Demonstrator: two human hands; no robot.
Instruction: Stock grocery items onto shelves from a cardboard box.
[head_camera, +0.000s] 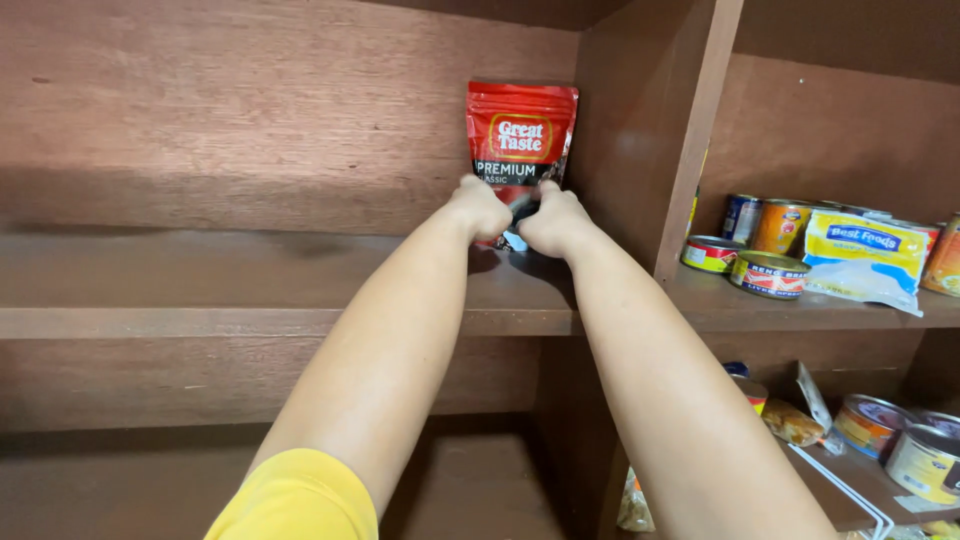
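Note:
A red stand-up pouch with a black band (520, 130) stands upright at the back right corner of a wooden shelf (200, 290), close to the vertical divider (640, 130). Both my arms reach forward to it. My left hand (481, 207) grips the pouch's lower left part. My right hand (553, 222) grips its lower right part. The bottom of the pouch is hidden behind my hands. A yellow sleeve shows at my left shoulder.
To the right of the divider, a shelf (800, 305) holds several tins (770, 273) and a white and yellow sachet (865, 255). The shelf below on the right holds more tins (925, 460) and small packets. A lower wooden shelf runs under my arms.

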